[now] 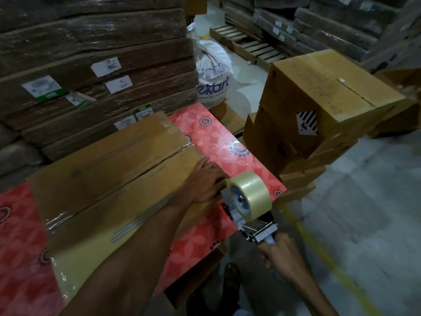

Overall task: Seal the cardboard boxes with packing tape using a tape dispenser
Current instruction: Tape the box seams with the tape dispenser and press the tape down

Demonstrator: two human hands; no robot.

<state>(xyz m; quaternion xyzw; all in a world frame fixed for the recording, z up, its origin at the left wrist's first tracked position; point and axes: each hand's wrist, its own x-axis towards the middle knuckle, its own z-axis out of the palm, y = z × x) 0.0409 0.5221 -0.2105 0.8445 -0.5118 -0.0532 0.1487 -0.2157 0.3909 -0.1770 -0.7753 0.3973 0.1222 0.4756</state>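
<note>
Nearby — stacked boxes (319, 96), white sack (213, 62).

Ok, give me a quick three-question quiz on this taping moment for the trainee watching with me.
1. True or false: the right hand grips the handle of the metal tape dispenser carrying a clear tape roll.
2. The left hand rests on: A) a white printed sack, B) the large flat brown cardboard box, C) the stacked boxes.
3. Fill in: the box lies on a red ____-patterned table.

Key: 1 true; 2 B; 3 floral.
</note>
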